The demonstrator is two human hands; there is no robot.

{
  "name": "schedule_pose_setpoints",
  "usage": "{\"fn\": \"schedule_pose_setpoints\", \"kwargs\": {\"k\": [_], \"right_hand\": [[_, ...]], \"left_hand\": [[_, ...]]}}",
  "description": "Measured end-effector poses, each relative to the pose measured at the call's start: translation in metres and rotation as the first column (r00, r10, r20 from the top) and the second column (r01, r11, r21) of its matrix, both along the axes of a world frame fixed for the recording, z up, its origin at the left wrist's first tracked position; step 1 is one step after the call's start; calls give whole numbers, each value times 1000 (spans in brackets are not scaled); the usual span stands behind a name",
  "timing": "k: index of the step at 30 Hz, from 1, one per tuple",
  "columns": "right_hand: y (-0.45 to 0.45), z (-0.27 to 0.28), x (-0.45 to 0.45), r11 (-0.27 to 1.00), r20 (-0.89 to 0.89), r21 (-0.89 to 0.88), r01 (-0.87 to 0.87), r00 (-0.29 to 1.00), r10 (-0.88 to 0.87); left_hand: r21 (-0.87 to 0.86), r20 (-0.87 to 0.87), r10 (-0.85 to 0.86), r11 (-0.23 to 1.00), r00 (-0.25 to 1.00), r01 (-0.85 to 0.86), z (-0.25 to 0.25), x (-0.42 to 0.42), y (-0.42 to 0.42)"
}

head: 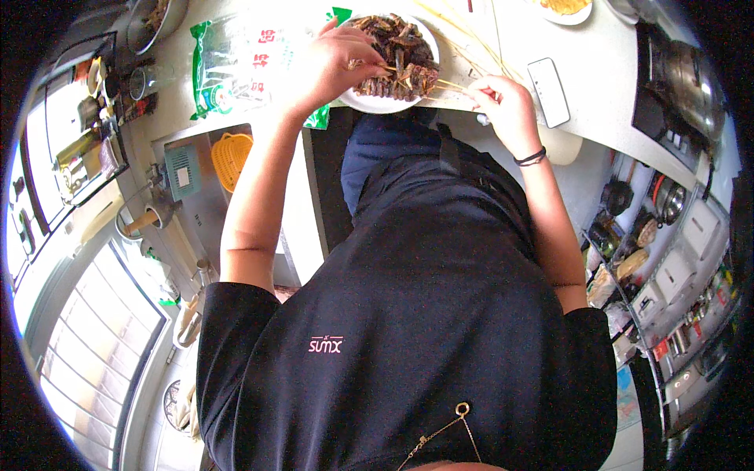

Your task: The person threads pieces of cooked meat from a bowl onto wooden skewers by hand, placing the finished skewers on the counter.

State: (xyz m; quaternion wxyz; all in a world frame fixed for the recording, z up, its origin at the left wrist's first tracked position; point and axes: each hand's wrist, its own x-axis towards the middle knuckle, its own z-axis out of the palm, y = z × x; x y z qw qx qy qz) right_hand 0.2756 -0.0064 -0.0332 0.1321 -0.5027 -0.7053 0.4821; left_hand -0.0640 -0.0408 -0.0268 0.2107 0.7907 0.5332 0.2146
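Over the table's front edge, a white plate [383,108] holds a heap of dark brown food pieces [392,36], whose kind I cannot make out. My right hand [503,100] pinches the bare right end of a bamboo skewer [452,86]. Brown pieces are threaded in a row [415,78] along that skewer. At its left end, above the plate, the thumb and fingers of my left hand [347,59] come together on the tip. Whether a loose piece is also between them is hidden. Another loaded skewer [383,91] seems to lie along the plate's near side.
Left of the plate lies a clear plastic bag [230,70] with green ends and printed writing. Loose bamboo skewers [471,32] lie beyond my right hand, near a white-screened phone [549,91]. Another plate with yellow food [565,7] stands at the far right. A steel pot [677,88] is at right.
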Motion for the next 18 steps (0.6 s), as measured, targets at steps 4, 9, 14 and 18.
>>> {"fn": "schedule_pose_setpoints", "kwargs": {"k": [4,9,14,18], "right_hand": [[1,-6,7,995,-71,-62,76,994,-80],[6,-10,14,992,-97,-66,104,989,-110],[5,-2,4,999,-63,-11,42,997,-43],[5,11,-5,1000,-56,-15,-16,998,15]], "left_hand": [[16,-94,84,996,992,-82,-4,-16,-4],[-65,-94,65,995,993,-71,1,-25,-10],[-27,18,-63,998,998,63,9,-6,0],[22,48,-76,997,996,75,13,13,7]]}}
